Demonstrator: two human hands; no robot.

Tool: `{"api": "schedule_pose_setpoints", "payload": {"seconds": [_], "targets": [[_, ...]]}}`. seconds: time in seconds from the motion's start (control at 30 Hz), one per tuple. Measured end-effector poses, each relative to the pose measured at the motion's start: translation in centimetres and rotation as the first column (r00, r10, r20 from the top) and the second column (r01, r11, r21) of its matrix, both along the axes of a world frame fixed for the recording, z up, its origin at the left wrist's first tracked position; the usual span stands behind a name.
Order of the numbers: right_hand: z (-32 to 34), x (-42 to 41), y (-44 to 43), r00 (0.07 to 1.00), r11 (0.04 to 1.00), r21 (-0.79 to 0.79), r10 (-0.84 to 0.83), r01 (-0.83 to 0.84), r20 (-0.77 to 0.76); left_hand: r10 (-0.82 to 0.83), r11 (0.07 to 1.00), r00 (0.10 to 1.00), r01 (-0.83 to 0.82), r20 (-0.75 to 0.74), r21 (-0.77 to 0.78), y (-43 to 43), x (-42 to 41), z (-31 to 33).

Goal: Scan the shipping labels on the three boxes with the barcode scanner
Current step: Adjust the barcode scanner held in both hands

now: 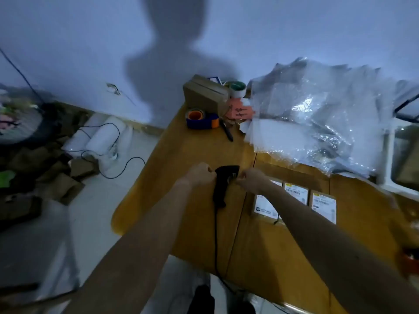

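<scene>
- Dim bluish wall [294, 30] behind, person's shadow [174, 64] cast on it; yellow-brown table [181, 143] runs from the wall toward the camera.
- Scanner [223, 185], black, lies near table centre, head toward the wall, handle toward the camera; its cable [216, 241] trails off the near table edge.
- Left hand [199, 176] reaches forward with the arm stretched nearly straight, sits at the scanner's left side near the head; fingers curled in, tips close together; cannot tell if they pinch the scanner or only touch it.
- Right hand [251, 179] reaches in from the right, forearm crossing above the boxes; fingers bunched together at the right side of the scanner head; contact unclear.
- Both hands flank the scanner head, palms roughly facing each other.
- Three boxes sit in a row right of the scanner, white labels up: left box [264, 208] partly hidden by the right forearm, middle box [295, 192], right box [323, 205].
- Boxes just beside one another, near the scanner, not touching it.
- Tape dispenser [199, 120], blue with an orange roll, at the far end of the table.
- Cardboard box [204, 94] behind the dispenser, against the wall.
- Tape roll [238, 88] right of that box.
- Pen [226, 130] lies right of the dispenser.
- Plastic bags [317, 114] piled over the far right of the table.
- Floor at left: cardboard scraps [56, 175] and loose wire [106, 152].
</scene>
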State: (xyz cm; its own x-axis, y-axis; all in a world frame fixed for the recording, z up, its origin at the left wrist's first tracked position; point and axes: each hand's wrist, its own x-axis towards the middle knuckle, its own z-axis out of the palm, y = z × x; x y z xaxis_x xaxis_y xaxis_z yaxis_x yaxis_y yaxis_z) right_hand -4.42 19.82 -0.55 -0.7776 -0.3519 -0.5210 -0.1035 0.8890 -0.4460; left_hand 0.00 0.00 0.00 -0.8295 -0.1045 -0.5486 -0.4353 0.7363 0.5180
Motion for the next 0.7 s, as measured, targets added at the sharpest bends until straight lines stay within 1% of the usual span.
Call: {"api": "schedule_pose_setpoints", "payload": {"seconds": [0.1,0.2,0.3,0.4,0.5,0.6,0.7], "targets": [[-1.0,0.5,-0.7,0.999,0.998,-0.054,-0.031,0.033,0.043,0.056,0.996,0.998,-0.056,0.002,0.071,0.0,0.8,-1.3],[-1.9,0.9,-1.5,0.996,0.998,-0.042,-0.047,0.050,0.072,0.096,0.991,0.995,-0.099,0.033,0.087,0.2,1.5,-2.7],[-2.5,1.0,-1.8,0.991,0.994,-0.064,-0.076,0.083,0.108,0.067,0.992,0.996,-0.073,0.055,0.101,0.5,1.6,-3.9],[-3.8,0.9,-2.2,0.973,0.976,-0.097,-0.179,0.194,0.146,0.056,0.993,0.995,-0.064,0.081,0.099,0.9,1.6,-4.9],[-5.4,1.2,-2.6,0.944,0.951,-0.104,-0.268,0.291,0.190,0.157,0.977,0.987,-0.162,0.045,0.138,1.1,1.6,-6.1],[-6.6,1.7,-3.0,0.893,0.904,-0.127,-0.365,0.408,0.264,0.267,0.949,0.964,-0.262,-0.005,0.174,1.4,1.6,-6.8],[-7.2,1.7,-3.3,0.845,0.860,-0.143,-0.429,0.490,0.319,0.319,0.926,0.947,-0.318,0.027,0.202,1.9,1.6,-7.4]]}}
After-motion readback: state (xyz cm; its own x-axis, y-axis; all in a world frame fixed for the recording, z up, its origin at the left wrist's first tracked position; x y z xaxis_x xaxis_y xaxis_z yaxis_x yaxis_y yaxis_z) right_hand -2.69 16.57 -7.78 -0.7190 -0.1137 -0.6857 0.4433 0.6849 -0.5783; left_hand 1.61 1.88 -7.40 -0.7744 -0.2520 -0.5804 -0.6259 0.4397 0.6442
